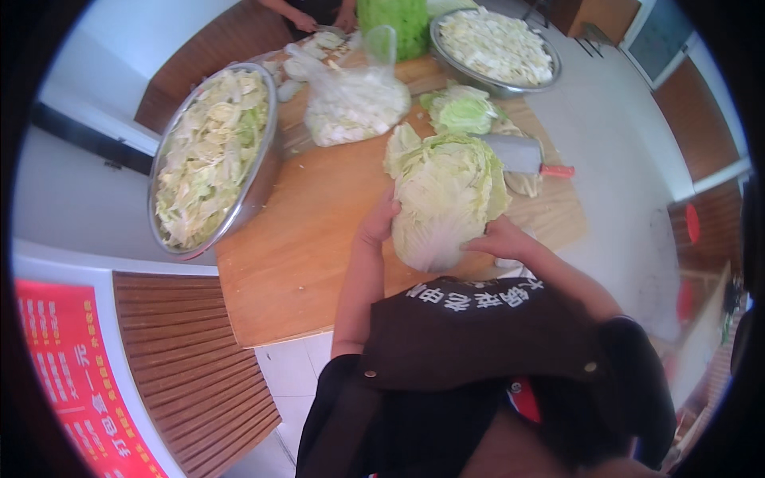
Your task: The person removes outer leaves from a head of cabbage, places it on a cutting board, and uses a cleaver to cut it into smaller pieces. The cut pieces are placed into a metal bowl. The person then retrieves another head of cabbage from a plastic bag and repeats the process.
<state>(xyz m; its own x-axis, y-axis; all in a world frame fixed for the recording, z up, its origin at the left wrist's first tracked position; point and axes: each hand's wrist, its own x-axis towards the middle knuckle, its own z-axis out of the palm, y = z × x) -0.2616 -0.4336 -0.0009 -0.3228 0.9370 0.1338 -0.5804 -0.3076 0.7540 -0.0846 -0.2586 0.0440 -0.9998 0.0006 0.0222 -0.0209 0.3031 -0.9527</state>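
A large pale napa cabbage (pixel 445 197) is held between my two hands above the wooden table (pixel 311 227), near its front edge. My left hand (pixel 381 218) grips its left side, the fingers partly hidden behind the leaves. On the lower right side, my right hand (pixel 503 239) holds it near the white base. One outer leaf (pixel 401 146) sticks out at the upper left. Just beyond lies a cleaver (pixel 514 154) with a red handle, resting on a crumpled cloth (pixel 526 184). A smaller green cabbage (pixel 460 110) sits behind the blade.
A big metal basin (pixel 272 143) of chopped cabbage stands at the left edge; another basin (pixel 556 77) is at the back right. Between them are a clear plastic bag (pixel 352 107) of cabbage and a green container (pixel 391 24). Across the table, another person's hand (pixel 305 23) is by a knife (pixel 331 31).
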